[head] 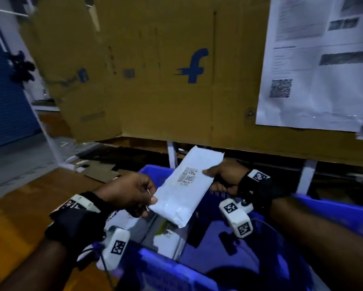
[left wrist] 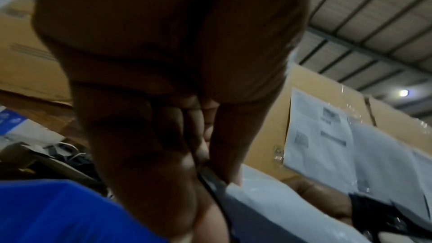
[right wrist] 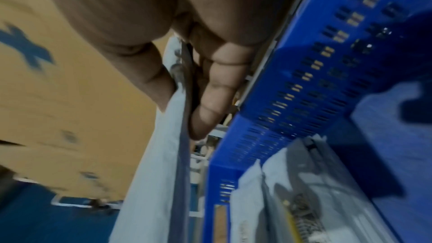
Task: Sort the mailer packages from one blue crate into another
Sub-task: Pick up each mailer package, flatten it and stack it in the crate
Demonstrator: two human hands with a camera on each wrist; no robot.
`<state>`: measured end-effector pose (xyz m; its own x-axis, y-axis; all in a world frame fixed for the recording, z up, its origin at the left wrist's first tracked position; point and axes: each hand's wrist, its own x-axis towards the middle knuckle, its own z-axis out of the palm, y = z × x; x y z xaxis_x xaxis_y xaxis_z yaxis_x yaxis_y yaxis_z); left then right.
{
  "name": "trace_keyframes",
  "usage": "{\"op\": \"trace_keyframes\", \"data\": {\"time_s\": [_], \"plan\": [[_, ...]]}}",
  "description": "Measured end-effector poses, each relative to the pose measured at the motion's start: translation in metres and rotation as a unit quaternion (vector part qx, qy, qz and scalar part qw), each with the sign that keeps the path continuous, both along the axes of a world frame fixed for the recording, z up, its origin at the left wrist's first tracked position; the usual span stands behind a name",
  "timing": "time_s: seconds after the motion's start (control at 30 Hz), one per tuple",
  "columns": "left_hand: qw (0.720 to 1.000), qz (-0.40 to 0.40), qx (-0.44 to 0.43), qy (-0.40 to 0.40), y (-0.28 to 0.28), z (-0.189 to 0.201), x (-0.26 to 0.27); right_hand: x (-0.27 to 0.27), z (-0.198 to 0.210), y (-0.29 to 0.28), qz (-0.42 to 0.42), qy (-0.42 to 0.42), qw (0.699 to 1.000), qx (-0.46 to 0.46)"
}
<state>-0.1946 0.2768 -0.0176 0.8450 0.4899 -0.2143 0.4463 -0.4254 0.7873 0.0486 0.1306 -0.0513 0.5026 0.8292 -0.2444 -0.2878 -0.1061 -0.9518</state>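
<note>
Left hand (head: 132, 194) pinches the near left corner of a white mailer (head: 186, 185), thumb on top, fingers curled beneath. The mailer hangs tilted in the air above the blue crate (head: 155, 267), barcode label facing up. More mailer packages (head: 165, 234) lie along the crate's left side. Right hand (head: 224, 175) grips the mailer's far right edge, thumb over it and fingers under. A tall cardboard wall (head: 155, 80) stands behind, papers (head: 315, 66) taped at its right.
</note>
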Motion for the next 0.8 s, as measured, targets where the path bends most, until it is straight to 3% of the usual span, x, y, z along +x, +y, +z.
{"op": "trace_keyframes", "data": {"time_s": [0.2,0.37,0.47,0.7,0.8], "plan": [[0.984,-0.021,0.040,0.173,0.033,-0.021,-0.001,-0.008,-0.041,0.047,0.037,-0.028,0.986,-0.162],[0.973,-0.020,0.012,0.230,0.055,-0.023,0.010,-0.020,-0.088,0.071,0.054,-0.043,0.970,-0.235],[0.958,-0.054,0.076,0.271,0.067,-0.026,0.025,-0.031,-0.106,0.077,0.043,-0.026,0.968,-0.247],[0.939,-0.122,0.196,0.255,0.068,-0.029,0.066,-0.040,-0.130,0.086,0.042,-0.003,0.961,-0.274],[0.936,-0.140,0.174,0.271,0.072,-0.042,0.082,-0.037,-0.130,0.085,0.048,0.024,0.963,-0.266]]}}
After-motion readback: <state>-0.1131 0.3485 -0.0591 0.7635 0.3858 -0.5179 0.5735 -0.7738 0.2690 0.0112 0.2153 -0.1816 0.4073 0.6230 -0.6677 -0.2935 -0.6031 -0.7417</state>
